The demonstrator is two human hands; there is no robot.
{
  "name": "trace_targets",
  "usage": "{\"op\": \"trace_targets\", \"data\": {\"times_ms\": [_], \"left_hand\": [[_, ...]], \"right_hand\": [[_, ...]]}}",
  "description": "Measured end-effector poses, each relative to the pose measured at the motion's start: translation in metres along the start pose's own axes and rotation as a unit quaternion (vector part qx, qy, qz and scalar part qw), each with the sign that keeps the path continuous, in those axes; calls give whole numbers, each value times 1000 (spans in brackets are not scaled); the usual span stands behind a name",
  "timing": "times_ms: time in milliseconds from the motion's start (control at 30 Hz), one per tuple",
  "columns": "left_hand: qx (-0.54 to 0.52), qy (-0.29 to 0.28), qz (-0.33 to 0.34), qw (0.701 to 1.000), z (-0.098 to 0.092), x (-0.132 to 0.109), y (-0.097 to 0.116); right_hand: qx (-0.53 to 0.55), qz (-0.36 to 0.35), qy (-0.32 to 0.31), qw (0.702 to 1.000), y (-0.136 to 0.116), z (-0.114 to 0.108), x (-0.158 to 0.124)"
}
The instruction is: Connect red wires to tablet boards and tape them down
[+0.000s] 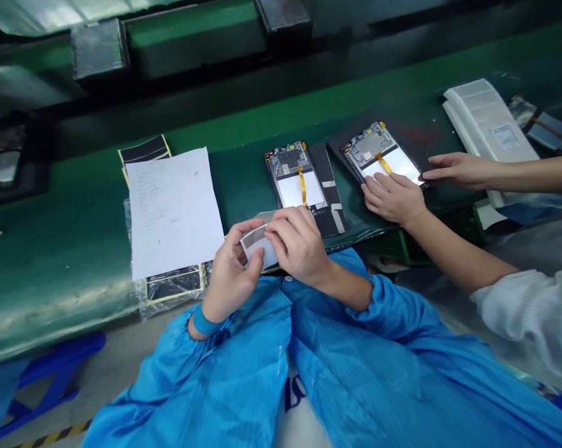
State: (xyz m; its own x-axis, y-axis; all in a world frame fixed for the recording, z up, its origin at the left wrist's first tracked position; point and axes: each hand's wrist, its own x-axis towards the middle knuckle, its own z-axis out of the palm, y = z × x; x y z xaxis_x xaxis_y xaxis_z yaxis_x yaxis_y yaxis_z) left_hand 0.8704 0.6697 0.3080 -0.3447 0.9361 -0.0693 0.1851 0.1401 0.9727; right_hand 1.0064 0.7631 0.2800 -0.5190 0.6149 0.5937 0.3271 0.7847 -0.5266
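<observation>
My left hand [234, 264] is closed around a small white sheet with a grey strip [261, 247], its thumb pressed on the front. The fingers of my right hand [304, 246] are pinched at the sheet's upper right edge; whether a piece has come off between them is hidden. Just beyond my hands lies an opened tablet [287, 180], with a circuit board, a silvery battery and an orange ribbon cable showing. Its lower end is partly covered by my right hand. A black panel with grey tape pieces [330, 186] sits beside the tablet.
A printed paper [171, 214] covers black yellow-edged sheets [175, 283] in plastic on the left. At right, a co-worker's hands [395, 198] rest on another opened tablet [376, 152]. A white stack [490, 124] lies beyond. Dark blocks [99, 50] stand along the back.
</observation>
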Motion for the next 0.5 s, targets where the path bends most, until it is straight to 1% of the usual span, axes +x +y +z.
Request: {"op": "trace_targets", "data": {"times_ms": [167, 267, 367, 433, 500], "left_hand": [[14, 17, -1, 1000, 0, 1, 0], [11, 18, -3, 1000, 1, 1, 1], [17, 18, 8, 1000, 1, 3, 0], [37, 26, 28, 999, 0, 6, 1], [65, 43, 65, 995, -4, 11, 2]], "right_hand": [[4, 1, 5, 1000, 4, 4, -1], [-22, -20, 1, 1000, 8, 9, -2], [-47, -45, -5, 998, 9, 13, -2], [-37, -57, 5, 998, 6, 9, -1], [9, -52, 37, 998, 1, -4, 0]]}}
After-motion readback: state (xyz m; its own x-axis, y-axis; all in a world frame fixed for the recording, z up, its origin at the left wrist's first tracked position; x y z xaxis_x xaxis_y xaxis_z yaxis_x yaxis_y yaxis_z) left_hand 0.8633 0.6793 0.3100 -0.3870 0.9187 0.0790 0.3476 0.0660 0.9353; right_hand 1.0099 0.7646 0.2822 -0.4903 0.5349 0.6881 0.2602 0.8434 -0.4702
